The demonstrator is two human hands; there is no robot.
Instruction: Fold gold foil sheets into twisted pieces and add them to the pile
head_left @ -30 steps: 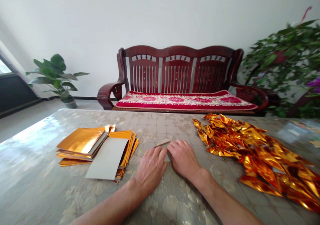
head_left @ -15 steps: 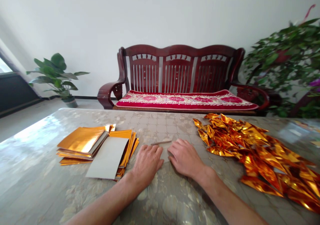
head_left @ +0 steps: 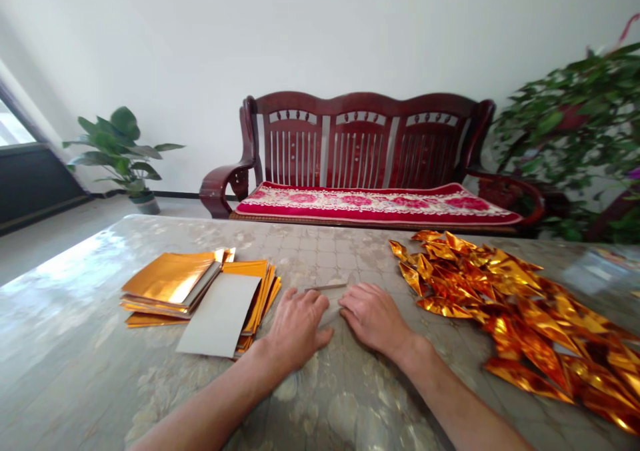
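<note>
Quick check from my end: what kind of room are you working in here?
Most likely a home living room. A carved wooden bench with a red floral cushion stands against the plain wall, potted plants sit on either side, and both hands work at a table under a patterned cover.

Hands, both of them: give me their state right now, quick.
Left hand: open, palm down, pressing the folded sheet on the table.
Right hand: open, flat on the same sheet.
</note>
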